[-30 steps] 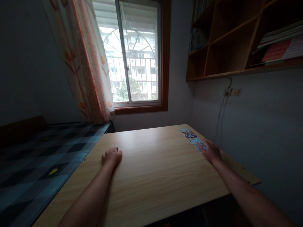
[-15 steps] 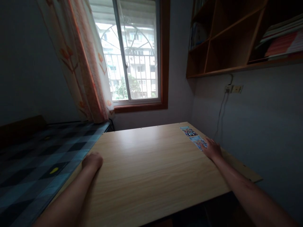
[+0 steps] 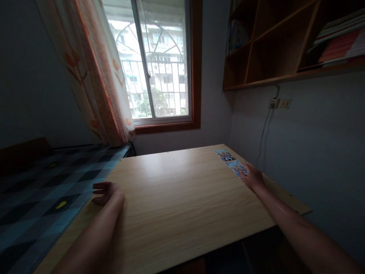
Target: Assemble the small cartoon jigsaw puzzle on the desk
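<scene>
A light wooden table [image 3: 182, 198] fills the middle of the view. My left hand [image 3: 107, 191] hovers at the table's left edge, fingers spread toward the bed, holding nothing. At the far right of the table my right hand [image 3: 252, 177] lies flat, its fingertips on the nearer of two colourful picture cards [image 3: 237, 168]. The second card [image 3: 225, 155] lies just beyond it, near the table's back right corner.
A bed with a dark checked cover [image 3: 42, 190] runs along the table's left side. A window [image 3: 159, 64] with a patterned curtain [image 3: 94, 76] is behind. Wooden wall shelves [image 3: 285, 42] with books hang at upper right, with a wall socket [image 3: 279, 103] and cable below them.
My left hand slid from the middle-left of the table out to its left edge and opened its fingers. My right hand stayed on the nearer card.
</scene>
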{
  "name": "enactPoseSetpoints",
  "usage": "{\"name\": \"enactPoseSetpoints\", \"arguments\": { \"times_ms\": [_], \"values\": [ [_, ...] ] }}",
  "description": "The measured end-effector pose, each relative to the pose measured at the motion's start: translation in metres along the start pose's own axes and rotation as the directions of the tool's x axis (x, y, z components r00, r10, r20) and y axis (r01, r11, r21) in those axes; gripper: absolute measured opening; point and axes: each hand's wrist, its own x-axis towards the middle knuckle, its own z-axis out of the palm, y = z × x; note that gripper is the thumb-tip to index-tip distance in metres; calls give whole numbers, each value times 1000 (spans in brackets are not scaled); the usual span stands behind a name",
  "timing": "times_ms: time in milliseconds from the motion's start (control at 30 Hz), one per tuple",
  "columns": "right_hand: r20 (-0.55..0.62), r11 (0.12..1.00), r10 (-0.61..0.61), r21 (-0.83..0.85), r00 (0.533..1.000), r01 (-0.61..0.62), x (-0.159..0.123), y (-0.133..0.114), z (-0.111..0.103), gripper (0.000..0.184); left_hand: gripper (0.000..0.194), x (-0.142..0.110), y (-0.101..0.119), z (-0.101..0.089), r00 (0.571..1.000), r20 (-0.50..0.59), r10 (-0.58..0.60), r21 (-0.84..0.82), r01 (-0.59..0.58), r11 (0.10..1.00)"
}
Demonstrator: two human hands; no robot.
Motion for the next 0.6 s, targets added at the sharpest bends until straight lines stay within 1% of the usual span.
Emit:
{"name": "enactPoseSetpoints", "arguments": {
  "times_ms": [100, 167, 400, 600],
  "values": [
    [-1, 1000, 16, -5, 1000, -16, 0, 0, -1, 42, 43, -3, 2, 2, 996, -28, -87, 75, 89, 993],
    [-1, 1000, 23, -11, 1000, -23, 0, 0, -2, 41, 43, -4, 3, 3, 992, -45, -120, 110, 124, 986],
    [32, 997, 73, -37, 997, -72, 1, -1, -3, 42, 48, -7, 3, 6, 982, -96, -165, 171, 180, 969],
    [43, 998, 57, -41, 997, -55, 2, -1, -1, 42, 40, -4, -1, 7, 974, -101, -202, 165, 217, 962]
  ]
}}
